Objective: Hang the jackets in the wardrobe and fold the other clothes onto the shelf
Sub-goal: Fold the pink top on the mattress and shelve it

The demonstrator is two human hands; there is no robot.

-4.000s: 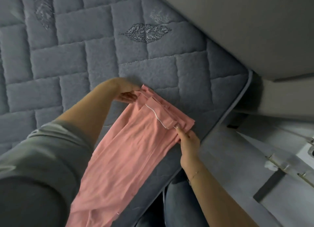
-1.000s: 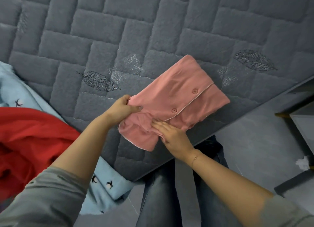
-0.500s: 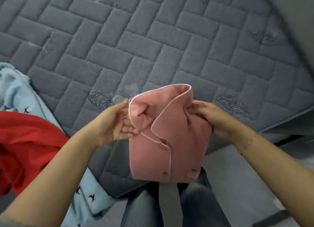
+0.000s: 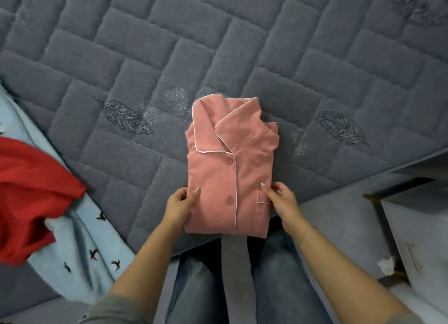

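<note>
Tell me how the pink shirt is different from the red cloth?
The pink shirt is folded into a neat rectangle; the red cloth lies crumpled. The pink shirt shows buttons and white piping; the red cloth looks plain. The left hand and right hand hold the pink shirt; nothing touches the red cloth. Both are on the bed.

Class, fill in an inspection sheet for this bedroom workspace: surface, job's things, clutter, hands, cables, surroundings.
Surface: grey quilted mattress with leaf embroidery.
Job's things: pink pyjama shirt, folded, collar up, near edge overhanging the mattress.
Clutter: red garment lying on light blue garment, both unfolded, at left.
Hands: left hand and right hand each have a grip on the shirt's lower sides.
Cables: nothing seen.
Surroundings: grey floor; white cabinet at right.
</note>
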